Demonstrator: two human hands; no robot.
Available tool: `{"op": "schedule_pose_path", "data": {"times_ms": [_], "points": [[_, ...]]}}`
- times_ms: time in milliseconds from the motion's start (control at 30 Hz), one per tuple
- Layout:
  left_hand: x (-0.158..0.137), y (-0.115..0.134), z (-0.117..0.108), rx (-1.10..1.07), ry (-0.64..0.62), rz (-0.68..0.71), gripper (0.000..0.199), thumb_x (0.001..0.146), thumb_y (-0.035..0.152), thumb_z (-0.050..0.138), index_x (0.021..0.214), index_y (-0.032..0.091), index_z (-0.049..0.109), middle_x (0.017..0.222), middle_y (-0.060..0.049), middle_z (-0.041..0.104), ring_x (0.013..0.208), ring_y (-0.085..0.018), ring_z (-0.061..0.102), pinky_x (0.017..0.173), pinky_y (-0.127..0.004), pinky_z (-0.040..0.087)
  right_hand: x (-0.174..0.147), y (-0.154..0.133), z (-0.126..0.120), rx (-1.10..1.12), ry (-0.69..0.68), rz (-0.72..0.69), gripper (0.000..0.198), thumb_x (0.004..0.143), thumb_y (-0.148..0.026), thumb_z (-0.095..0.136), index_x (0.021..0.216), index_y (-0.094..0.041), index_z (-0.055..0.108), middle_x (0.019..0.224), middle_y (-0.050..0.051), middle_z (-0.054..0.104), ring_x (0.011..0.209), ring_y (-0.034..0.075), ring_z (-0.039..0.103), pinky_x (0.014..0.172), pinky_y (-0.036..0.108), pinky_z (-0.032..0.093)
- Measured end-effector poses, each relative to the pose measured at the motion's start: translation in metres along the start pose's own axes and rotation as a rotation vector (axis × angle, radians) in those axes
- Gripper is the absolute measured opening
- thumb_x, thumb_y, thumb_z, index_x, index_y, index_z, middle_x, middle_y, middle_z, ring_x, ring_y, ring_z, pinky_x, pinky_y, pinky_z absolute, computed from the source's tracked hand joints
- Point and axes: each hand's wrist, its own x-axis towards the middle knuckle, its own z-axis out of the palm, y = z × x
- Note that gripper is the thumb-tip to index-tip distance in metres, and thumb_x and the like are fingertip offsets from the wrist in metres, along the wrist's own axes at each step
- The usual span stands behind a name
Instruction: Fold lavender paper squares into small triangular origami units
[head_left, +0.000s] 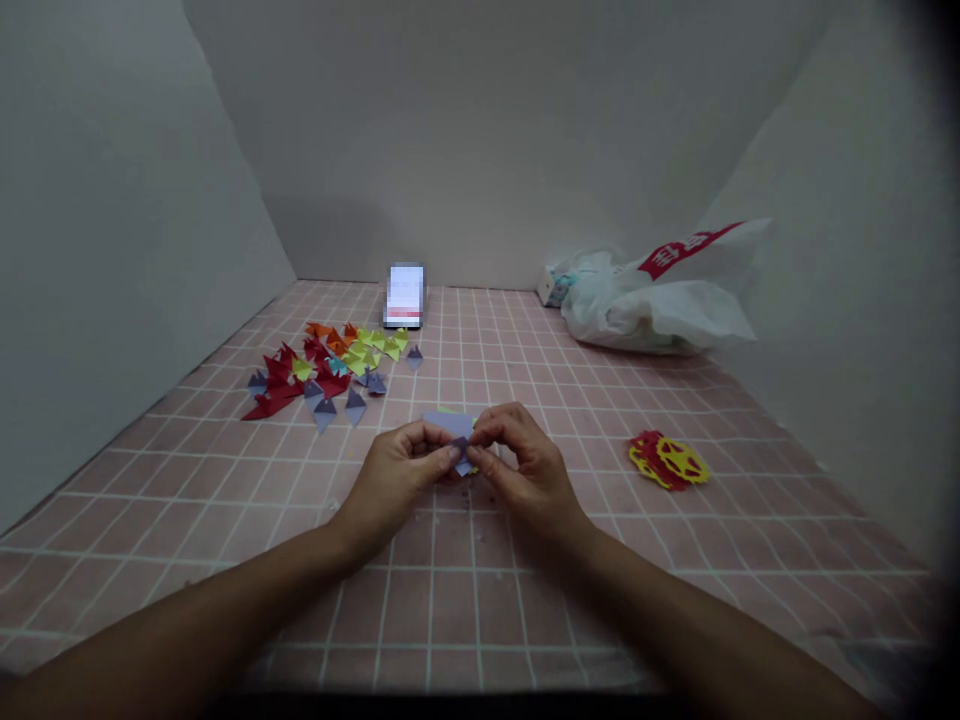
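Between my two hands, above the middle of the table, is a small folded piece of purple paper (463,464). My left hand (405,470) pinches its left side between thumb and fingers. On the other side, my right hand (529,465) pinches the right edge in the same way. Just beyond the fingertips lies a flat purple paper sheet (448,420), with a bit of yellow-green paper showing at its edge. My fingers partly cover both the folded piece and the sheet.
Many folded paper pieces (322,370) in red, orange, yellow, purple and blue lie at the left. A lit phone (404,296) stands at the back. A white plastic bag (660,312) sits back right; red and yellow cut-out discs (669,461) lie right. Walls enclose the checked table.
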Motion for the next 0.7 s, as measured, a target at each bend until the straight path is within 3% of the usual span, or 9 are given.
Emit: {"op": "schedule_pose_path", "data": {"times_ms": [200, 533, 700], "points": [[-0.0003, -0.0009, 0.0001, -0.026, -0.008, -0.015, 0.017, 0.076, 0.030, 0.074, 0.075, 0.015, 0.068, 0.066, 0.002, 0.066, 0.061, -0.011, 0.060, 0.066, -0.024, 0.049, -0.0025, -0.0019, 0.0011, -0.047, 0.000, -0.105, 0.018, 0.088, -0.008, 0.062, 0.091, -0.025, 0.063, 0.093, 0.003, 0.058, 0.092, 0.020, 0.057, 0.082, 0.036, 0.047], [-0.0018, 0.0023, 0.0001, -0.019, -0.001, -0.023, 0.015, 0.074, 0.029, 0.074, 0.075, 0.016, 0.067, 0.069, 0.001, 0.065, 0.061, -0.012, 0.061, 0.065, -0.026, 0.051, -0.0035, -0.0005, 0.0010, -0.070, -0.029, -0.110, 0.020, 0.089, -0.007, 0.060, 0.095, -0.027, 0.064, 0.090, 0.002, 0.058, 0.087, 0.019, 0.058, 0.078, 0.035, 0.048], [-0.0025, 0.0032, 0.0012, 0.054, -0.022, 0.028, 0.013, 0.077, 0.028, 0.071, 0.073, 0.016, 0.067, 0.066, 0.001, 0.065, 0.061, -0.013, 0.061, 0.067, -0.028, 0.052, -0.0032, -0.0025, 0.0009, -0.102, -0.036, -0.082, 0.015, 0.088, -0.008, 0.059, 0.087, -0.024, 0.060, 0.082, 0.000, 0.057, 0.078, 0.018, 0.057, 0.070, 0.032, 0.046]]}}
